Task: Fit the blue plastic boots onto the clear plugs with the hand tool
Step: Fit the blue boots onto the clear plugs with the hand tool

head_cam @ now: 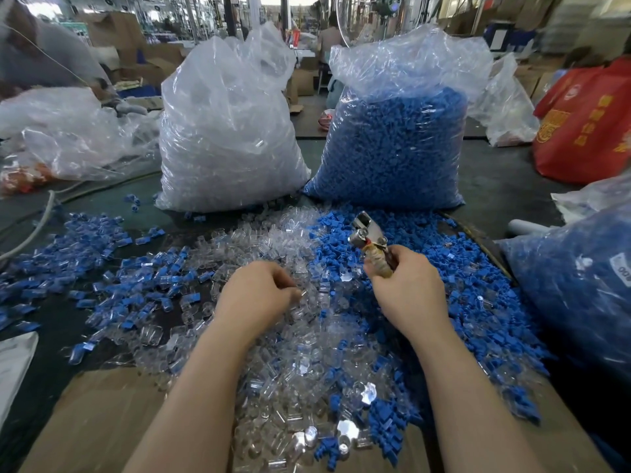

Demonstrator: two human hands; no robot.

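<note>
Fingers (392, 259) of the right hand (408, 288) curl round the taped handles of the hand tool (370, 242), its metal head raised and tilted up to the left; the left hand (257, 295) hovers palm down over the clear plugs (273, 336), fingertips bunched as if pinching, though what they pinch cannot be told; loose blue boots (426, 254) lie heaped just right of the plugs on the counter (495, 179); fitted blue-and-clear pieces (102, 268) spread out to the left; beyond stand a bag of clear plugs (228, 131) and a bag of blue boots (396, 145).
</note>
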